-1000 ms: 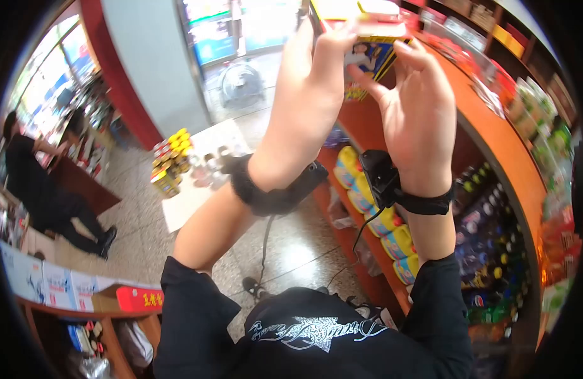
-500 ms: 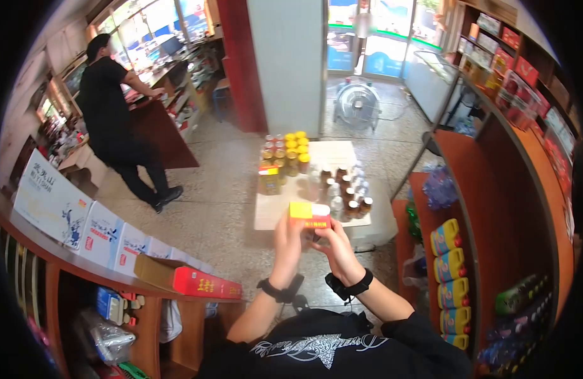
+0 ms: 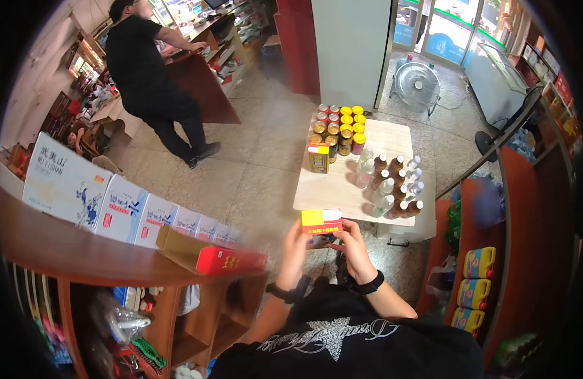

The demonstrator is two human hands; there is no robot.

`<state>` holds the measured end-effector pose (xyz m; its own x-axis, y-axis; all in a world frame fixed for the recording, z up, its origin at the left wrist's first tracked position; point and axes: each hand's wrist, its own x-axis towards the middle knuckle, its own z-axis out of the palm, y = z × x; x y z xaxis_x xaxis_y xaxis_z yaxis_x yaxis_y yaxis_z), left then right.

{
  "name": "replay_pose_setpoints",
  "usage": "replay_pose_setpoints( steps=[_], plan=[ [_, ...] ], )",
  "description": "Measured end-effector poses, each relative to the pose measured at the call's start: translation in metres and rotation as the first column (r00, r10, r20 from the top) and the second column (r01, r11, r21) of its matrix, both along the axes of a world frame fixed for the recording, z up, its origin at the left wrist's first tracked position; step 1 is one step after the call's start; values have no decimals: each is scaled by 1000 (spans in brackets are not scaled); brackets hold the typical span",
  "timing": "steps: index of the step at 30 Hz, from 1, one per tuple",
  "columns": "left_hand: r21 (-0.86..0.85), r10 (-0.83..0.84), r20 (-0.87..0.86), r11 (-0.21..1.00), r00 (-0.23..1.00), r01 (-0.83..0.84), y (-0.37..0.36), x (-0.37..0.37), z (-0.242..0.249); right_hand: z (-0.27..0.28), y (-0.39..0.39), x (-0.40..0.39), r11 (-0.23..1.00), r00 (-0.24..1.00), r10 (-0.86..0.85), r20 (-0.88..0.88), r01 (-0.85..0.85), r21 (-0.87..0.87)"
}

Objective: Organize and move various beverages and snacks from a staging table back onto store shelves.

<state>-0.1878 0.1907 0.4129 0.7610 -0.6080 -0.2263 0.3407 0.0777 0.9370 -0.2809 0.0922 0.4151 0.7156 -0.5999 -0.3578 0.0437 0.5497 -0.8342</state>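
Note:
A small red and yellow carton (image 3: 321, 221) with a white patch on top is held between both hands, just in front of the table's near edge. My left hand (image 3: 295, 254) grips its left side, and my right hand (image 3: 358, 254) has its fingers closed on the right side and underside. Beyond them on the pale wooden table (image 3: 342, 189) stands a similar yellow and red carton (image 3: 318, 158). Behind it are rows of cans (image 3: 332, 129) and jars with yellow lids (image 3: 359, 139). To the right are brown bottles with white caps (image 3: 402, 189) and clear bottles (image 3: 383, 205).
A wooden shelf unit (image 3: 102, 252) with white boxes (image 3: 121, 208) and an open red carton (image 3: 231, 261) runs along the left. Shelves with yellow jugs (image 3: 474, 292) stand on the right. A person in black (image 3: 146, 76) stands at a counter; a fan (image 3: 418, 85) is near the doors.
The view has shifted, so the table, the person and the shelves sit differently in it. Both hands still hold the carton, its lettered red side now facing me more squarely.

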Motion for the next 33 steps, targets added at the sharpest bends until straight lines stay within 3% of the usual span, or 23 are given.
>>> replay_pose_setpoints(
  steps=[4,7,11,16,19,23,27,31,33],
  plan=[
    [183,-67,-9,981,998,68,-38,37,-9,-23,-45,20,998,997,57,-54,-55,42],
    [133,-103,-47,985,994,109,-76,64,-35,-43,-88,44,993,991,85,-99,-76,87],
    [241,-28,-152,968,988,65,-117,87,-64,-52,-131,75,969,984,177,-15,-172,179],
    [271,-57,-218,956,974,116,-146,129,-115,-119,-166,109,946,955,251,-158,-208,247],
    [298,-90,-250,940,964,165,-161,144,-114,-116,-173,127,955,941,195,-277,-117,274],
    [356,-91,-361,906,928,228,-181,171,-121,-160,-179,154,940,914,240,-327,-135,312],
    [410,-63,-455,871,888,272,-186,204,-177,-202,-175,183,946,908,159,-389,-27,324],
    [360,-208,-410,858,888,367,-190,233,-214,-238,-176,207,944,892,123,-435,29,327],
    [370,-288,-362,829,887,420,-196,249,-207,-225,-180,218,947,909,105,-404,32,320]
  ],
)
